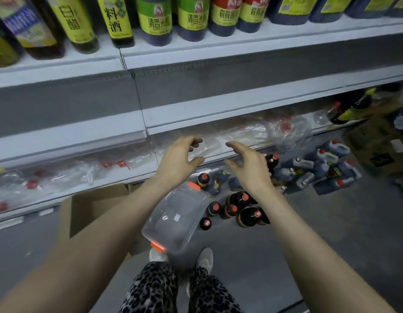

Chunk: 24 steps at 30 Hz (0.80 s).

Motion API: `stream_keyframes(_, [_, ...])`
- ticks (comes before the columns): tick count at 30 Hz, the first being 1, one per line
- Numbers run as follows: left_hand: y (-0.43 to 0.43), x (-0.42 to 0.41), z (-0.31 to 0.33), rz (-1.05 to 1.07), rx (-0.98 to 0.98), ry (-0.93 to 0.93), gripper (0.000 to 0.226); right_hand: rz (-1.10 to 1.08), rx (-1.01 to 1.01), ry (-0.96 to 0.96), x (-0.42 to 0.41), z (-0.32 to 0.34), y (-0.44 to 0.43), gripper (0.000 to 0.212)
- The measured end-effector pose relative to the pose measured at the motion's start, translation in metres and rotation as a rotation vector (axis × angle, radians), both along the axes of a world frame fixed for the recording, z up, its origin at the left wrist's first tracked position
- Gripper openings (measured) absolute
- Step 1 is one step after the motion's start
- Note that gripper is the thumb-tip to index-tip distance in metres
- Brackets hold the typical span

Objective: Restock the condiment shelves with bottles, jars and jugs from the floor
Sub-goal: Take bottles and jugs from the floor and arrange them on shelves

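Above my left grip (178,159) and right grip (248,168), the top-shelf bottles (159,21) lose their necks and caps to the frame edge. Just beyond the left grip, the clear jugs (257,132) on the low shelf (137,177) smear together; I can't count them. Right of the right grip, the labels on the blue jugs (309,168) are too small to read, and the carton (381,145) runs off-frame.
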State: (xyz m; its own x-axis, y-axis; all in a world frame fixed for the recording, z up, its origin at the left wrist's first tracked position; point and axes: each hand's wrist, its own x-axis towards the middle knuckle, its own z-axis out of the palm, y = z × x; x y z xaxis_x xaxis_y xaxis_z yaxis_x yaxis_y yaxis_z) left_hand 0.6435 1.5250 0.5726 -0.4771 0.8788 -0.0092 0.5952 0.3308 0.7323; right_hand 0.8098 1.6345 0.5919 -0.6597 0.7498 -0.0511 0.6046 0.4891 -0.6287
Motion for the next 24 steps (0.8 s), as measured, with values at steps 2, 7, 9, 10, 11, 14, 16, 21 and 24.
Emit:
stream_keyframes(2, [0.002,-0.01,-0.014,0.014,-0.025,-0.026,0.045,0.012,-0.039,-0.003,-0.011,-0.014,0.005,0.044])
stream_keyframes(7, [0.017,-0.033,-0.049,-0.003,-0.079,-0.058,0.045,-0.013,-0.097,-0.025,-0.033,-0.048,0.018,0.045])
stream_keyframes(9, [0.024,-0.038,-0.066,-0.001,-0.104,-0.076,0.046,-0.033,-0.124,-0.037,-0.037,-0.065,0.027,0.046])
stream_keyframes(10, [0.029,-0.042,-0.078,0.006,-0.11,-0.086,0.046,-0.037,-0.136,-0.037,-0.04,-0.075,0.033,0.046])
stream_keyframes(11, [0.035,-0.045,-0.097,0.036,-0.134,-0.11,0.046,-0.034,-0.161,-0.056,-0.045,-0.095,0.043,0.046])
stream_keyframes(14, [0.043,-0.045,-0.132,0.07,-0.154,-0.154,0.045,-0.028,-0.2,-0.076,-0.047,-0.128,0.054,0.045])
stream_keyframes(16, [0.053,-0.045,-0.163,0.099,-0.191,-0.193,0.046,-0.016,-0.217,-0.109,-0.051,-0.16,0.066,0.045])
stream_keyframes(21, [0.077,-0.039,-0.247,0.194,-0.281,-0.26,0.051,0.014,-0.328,-0.155,-0.059,-0.247,0.097,0.044])
stream_keyframes(24, [0.086,-0.034,-0.301,0.236,-0.34,-0.304,0.053,0.049,-0.355,-0.2,-0.058,-0.303,0.112,0.043])
